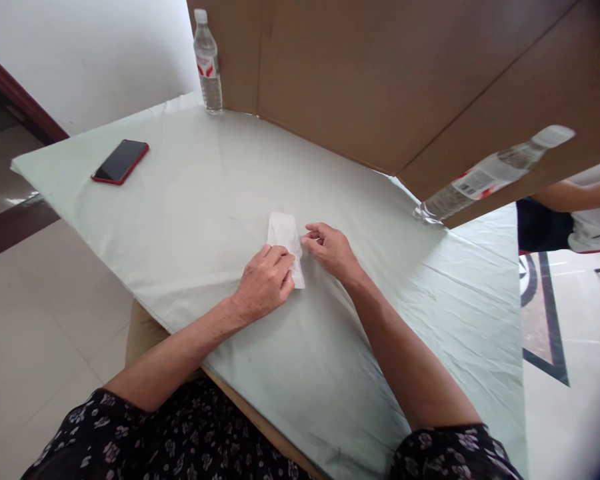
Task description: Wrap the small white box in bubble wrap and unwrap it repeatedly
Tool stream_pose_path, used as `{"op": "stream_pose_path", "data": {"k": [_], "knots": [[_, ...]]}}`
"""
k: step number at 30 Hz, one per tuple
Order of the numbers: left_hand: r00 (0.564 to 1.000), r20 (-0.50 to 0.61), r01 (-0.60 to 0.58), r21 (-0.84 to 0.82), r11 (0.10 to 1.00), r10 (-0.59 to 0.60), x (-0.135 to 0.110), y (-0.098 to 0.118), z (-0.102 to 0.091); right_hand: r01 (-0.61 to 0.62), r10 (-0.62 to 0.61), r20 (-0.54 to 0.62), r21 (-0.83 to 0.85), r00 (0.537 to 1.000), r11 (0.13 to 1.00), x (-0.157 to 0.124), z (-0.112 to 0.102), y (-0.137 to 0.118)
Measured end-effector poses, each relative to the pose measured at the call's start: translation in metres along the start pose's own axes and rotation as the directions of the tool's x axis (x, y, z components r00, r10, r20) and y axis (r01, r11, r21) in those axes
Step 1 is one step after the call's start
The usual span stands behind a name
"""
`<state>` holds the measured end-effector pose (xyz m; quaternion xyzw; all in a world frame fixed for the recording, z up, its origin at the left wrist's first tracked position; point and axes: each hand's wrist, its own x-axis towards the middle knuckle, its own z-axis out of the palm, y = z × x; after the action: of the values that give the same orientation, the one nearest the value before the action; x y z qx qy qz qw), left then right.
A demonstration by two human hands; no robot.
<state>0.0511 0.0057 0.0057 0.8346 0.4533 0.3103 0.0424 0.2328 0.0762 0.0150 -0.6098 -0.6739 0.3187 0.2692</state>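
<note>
A folded white tissue (281,228) lies on the pale green tablecloth in front of me. Over its lower part rests my left hand (265,281), fingers bent and closed on the tissue. Just off the tissue's right edge is my right hand (333,253), its fingers curved with a gap between thumb and forefinger. Nothing shows in that gap. The left palm and part of the tissue under it are hidden.
Brown cardboard panels (330,80) stand along the table's far side. One water bottle (210,80) is at their left end, another bottle (485,177) at the right. A red-edged phone (121,162) lies at left. Another person's arm (580,197) shows at far right.
</note>
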Motion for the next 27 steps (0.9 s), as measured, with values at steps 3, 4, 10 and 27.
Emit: {"op": "stream_pose_path", "data": {"k": [3, 4, 10, 27], "knots": [[1.0, -0.001, 0.002, -0.012, 1.0, -0.002, -0.001, 0.0, 0.0, -0.166, 0.151, 0.105, 0.152, 0.983, 0.974, 0.015, 0.003, 0.0], [1.0, -0.003, 0.001, -0.012, 1.0, -0.001, -0.001, 0.0, 0.0, -0.189, 0.168, 0.123, 0.185, 0.978, 0.964, 0.02, 0.005, -0.001], [1.0, -0.026, -0.007, -0.02, 1.0, 0.006, -0.002, 0.0, 0.002, -0.142, 0.095, 0.18, 0.268, 0.979, 0.953, 0.046, 0.017, -0.009], [0.979, -0.112, 0.167, -0.051, 0.985, -0.171, -0.009, -0.004, 0.005, -0.013, -0.132, 0.158, 0.686, 0.979, 0.728, -0.009, 0.015, -0.03]]}}
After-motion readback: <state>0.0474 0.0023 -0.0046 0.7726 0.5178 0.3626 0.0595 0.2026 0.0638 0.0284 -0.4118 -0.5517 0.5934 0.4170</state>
